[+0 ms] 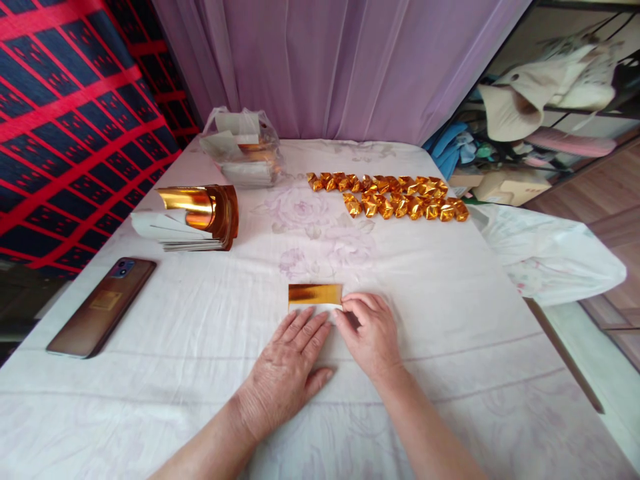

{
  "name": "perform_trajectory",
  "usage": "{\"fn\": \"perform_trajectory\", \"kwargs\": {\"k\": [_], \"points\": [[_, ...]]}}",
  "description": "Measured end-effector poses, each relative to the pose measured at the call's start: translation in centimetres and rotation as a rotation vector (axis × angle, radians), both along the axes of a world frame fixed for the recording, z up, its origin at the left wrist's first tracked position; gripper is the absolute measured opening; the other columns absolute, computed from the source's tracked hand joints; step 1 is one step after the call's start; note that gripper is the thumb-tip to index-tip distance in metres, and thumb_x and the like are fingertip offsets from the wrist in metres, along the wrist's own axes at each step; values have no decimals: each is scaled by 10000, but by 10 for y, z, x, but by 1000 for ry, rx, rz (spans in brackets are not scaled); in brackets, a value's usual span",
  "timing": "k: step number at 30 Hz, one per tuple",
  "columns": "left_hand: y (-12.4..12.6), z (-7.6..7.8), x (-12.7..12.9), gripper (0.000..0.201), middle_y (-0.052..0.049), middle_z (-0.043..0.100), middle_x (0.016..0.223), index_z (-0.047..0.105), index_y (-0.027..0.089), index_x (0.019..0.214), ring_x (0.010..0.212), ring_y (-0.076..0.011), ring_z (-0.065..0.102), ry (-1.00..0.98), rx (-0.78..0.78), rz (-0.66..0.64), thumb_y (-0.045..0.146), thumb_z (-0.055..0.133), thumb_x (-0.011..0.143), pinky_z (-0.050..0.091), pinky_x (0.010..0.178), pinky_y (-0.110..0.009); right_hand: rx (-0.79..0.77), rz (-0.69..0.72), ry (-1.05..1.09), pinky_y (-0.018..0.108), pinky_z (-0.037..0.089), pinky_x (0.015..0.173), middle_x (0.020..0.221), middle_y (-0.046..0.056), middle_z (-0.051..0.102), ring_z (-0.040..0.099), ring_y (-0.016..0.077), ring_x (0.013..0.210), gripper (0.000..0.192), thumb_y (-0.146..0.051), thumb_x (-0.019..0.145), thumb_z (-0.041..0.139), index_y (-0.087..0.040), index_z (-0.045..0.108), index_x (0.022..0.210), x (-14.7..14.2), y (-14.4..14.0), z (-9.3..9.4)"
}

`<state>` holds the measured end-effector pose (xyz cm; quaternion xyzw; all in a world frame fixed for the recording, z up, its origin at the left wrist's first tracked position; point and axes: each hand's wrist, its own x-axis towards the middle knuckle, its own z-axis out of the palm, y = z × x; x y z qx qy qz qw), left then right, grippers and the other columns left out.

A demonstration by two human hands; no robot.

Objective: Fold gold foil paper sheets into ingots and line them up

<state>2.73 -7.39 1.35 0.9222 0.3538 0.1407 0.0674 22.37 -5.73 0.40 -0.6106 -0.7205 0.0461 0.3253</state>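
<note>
A small sheet of gold foil paper (315,294) lies on the tablecloth in front of me, its white underside showing along the near edge. My left hand (293,363) rests flat, fingers stretched out and fingertips at that near edge. With thumb and index finger, my right hand (369,330) pinches the sheet's right end. Farther off, folded gold foil pieces (385,195) stand in two rows at the back right. A curled stack of gold foil paper (200,220) with white backs sits at the back left.
A clear plastic bag (245,150) with more paper stands behind the stack. A brown phone (105,307) lies at the left. Beyond the table (440,373) hang a purple curtain (320,67) and, on the right, shelves with hats (525,93). A white plastic bag (560,250) adjoins the right edge.
</note>
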Motion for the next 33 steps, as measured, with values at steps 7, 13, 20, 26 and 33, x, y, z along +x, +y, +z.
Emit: {"fn": "perform_trajectory", "kwargs": {"k": [7, 13, 20, 26, 33], "points": [[0, 0, 0, 613, -111, 487, 1486, 404, 134, 1444, 1412, -283, 388, -6, -11, -1, 423, 559, 926, 347, 1152, -481, 1, -1, 4, 351, 436, 814, 907, 49, 698, 600, 208, 872, 101, -260, 888, 613, -209, 635, 803, -1, 1, 0], [0, 1, 0, 588, -112, 502, 1473, 422, 148, 1433, 1407, -283, 395, -8, -20, 3, 422, 549, 928, 348, 1151, -479, -7, -14, 6, 354, 439, 809, 903, 53, 691, 598, 212, 875, 100, -264, 894, 605, -215, 631, 811, 0, 1, 0], [1, 2, 1, 603, -110, 515, 1461, 401, 150, 1448, 1396, -285, 411, -14, -27, 3, 419, 551, 930, 351, 1151, -487, -8, -29, -18, 355, 434, 799, 893, 53, 686, 590, 213, 866, 98, -267, 886, 613, -222, 625, 800, 0, 2, -1], [1, 1, 0, 635, -115, 528, 1447, 403, 135, 1446, 1379, -298, 430, 5, -11, 4, 435, 573, 914, 364, 1142, -486, -26, -66, -13, 370, 435, 820, 924, 69, 674, 581, 232, 892, 67, -260, 877, 620, -211, 613, 832, -1, 2, -1], [2, 0, 1, 621, -118, 525, 1448, 414, 139, 1439, 1373, -298, 434, 1, -12, 3, 434, 570, 915, 377, 1129, -493, 18, -45, 77, 370, 457, 820, 932, 66, 677, 586, 222, 895, 89, -219, 910, 528, -216, 616, 894, 0, -1, 1]]}}
